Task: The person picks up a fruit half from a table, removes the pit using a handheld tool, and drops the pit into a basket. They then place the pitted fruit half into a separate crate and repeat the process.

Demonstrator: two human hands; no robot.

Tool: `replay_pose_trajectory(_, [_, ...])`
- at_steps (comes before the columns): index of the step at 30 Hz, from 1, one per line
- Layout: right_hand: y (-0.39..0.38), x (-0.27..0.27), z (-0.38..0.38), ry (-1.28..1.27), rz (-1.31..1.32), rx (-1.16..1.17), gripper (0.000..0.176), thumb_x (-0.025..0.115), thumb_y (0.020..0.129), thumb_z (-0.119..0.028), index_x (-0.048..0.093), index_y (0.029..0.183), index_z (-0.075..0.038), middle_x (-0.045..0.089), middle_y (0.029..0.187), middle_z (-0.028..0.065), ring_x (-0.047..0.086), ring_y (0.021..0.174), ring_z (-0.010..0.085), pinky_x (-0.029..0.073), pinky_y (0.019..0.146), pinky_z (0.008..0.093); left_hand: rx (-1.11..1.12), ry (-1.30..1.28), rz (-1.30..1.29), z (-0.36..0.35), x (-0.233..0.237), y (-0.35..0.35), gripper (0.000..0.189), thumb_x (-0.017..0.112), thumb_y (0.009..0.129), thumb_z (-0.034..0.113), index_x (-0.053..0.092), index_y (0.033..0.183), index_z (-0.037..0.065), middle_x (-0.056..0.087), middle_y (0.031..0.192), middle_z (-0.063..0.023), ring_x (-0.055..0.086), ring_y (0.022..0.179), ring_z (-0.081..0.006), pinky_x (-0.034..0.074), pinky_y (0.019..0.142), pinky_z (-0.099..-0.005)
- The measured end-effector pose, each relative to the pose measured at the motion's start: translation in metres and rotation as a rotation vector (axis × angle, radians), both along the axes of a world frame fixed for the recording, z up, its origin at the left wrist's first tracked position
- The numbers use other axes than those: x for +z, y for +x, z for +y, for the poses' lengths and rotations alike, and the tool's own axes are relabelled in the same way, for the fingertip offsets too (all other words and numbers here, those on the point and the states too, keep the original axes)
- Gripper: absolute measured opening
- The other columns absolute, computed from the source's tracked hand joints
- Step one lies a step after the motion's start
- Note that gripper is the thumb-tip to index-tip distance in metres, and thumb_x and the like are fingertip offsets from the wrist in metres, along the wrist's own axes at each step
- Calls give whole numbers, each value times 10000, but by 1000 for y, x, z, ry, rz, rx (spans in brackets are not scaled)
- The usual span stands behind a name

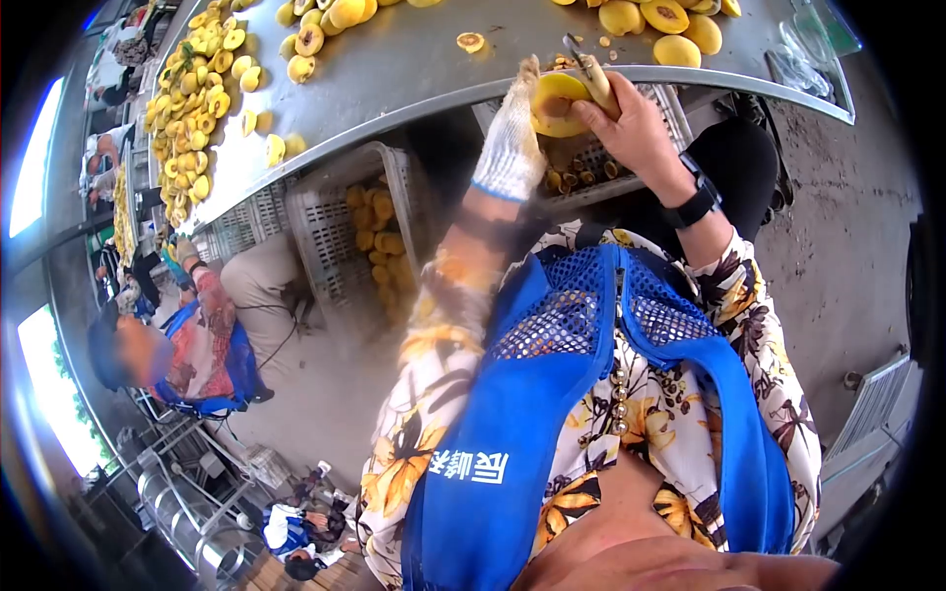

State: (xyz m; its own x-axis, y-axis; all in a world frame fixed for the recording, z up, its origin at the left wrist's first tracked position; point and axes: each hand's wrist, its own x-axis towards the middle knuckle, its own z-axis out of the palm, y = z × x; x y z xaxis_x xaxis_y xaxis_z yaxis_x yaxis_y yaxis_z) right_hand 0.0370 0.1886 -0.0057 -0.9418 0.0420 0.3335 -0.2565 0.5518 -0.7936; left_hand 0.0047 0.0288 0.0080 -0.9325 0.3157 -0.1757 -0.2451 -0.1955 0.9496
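Note:
My left hand [510, 148], in a white knitted glove, grips a yellow peach half [554, 110] just past the table's near edge. The cut face with its reddish-brown centre is turned up towards me. My bare right hand [636, 133] is closed around a small pitting tool [594, 81] with a pale handle and a dark, curved metal tip. The right thumb touches the fruit's rim, while the tool's tip points away from it. Beneath both hands stands a pale plastic crate [680, 118] with brown pits and scraps inside.
Peach halves [192, 128] lie heaped along the metal table's [374, 74] left side; more peaches [621, 18] are at the back right. A white crate [315, 222] of peaches stands left below the table. Left of it sits a co-worker [202, 335]. Clear plastic [793, 59] lies at the right corner.

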Motion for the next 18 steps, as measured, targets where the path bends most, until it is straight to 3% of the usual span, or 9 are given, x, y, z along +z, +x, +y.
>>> replay_pose_trajectory(1, [5,14,-2,17,-200,-38,376,644,834,-286,519,1051,-6,601,797,217,583,721,419,468,617,411,77,-69,157,5,-16,0,404,504,901,421,565,1073,60,637,876,-74,619,706,-170,482,470,-270])
replay_pose_trajectory(4, [22,28,-8,58,-343,-32,315,629,843,-260,510,990,-8,582,735,226,572,708,428,456,585,410,141,70,67,10,-21,5,348,503,902,353,562,1072,55,634,893,-79,620,742,-180,492,540,-286])
replay_pose_trajectory(6, [34,34,-13,68,-395,-9,272,629,835,-221,466,871,-7,560,713,254,559,717,448,439,576,438,128,140,19,10,-21,5,312,503,903,309,560,1071,52,632,903,-83,621,765,-187,499,587,-297])
replay_pose_trajectory(12, [48,25,-19,71,-429,-1,248,583,851,-179,426,902,7,559,733,288,543,741,475,422,596,492,86,260,-15,10,-22,7,216,503,904,174,555,1068,44,627,936,-93,622,837,-207,519,727,-331])
replay_pose_trajectory(16, [54,26,-26,85,-485,-1,253,561,860,-169,396,906,18,552,729,308,537,753,486,411,602,512,234,466,-243,17,-17,12,230,546,900,187,574,1067,32,626,928,-75,610,826,-169,506,735,-314])
replay_pose_trajectory(18, [57,27,-29,80,-513,6,256,557,861,-166,389,901,22,550,729,315,534,760,490,407,612,522,366,-416,622,19,-27,13,245,569,897,216,587,1057,30,626,917,-63,601,781,-145,501,694,-289])
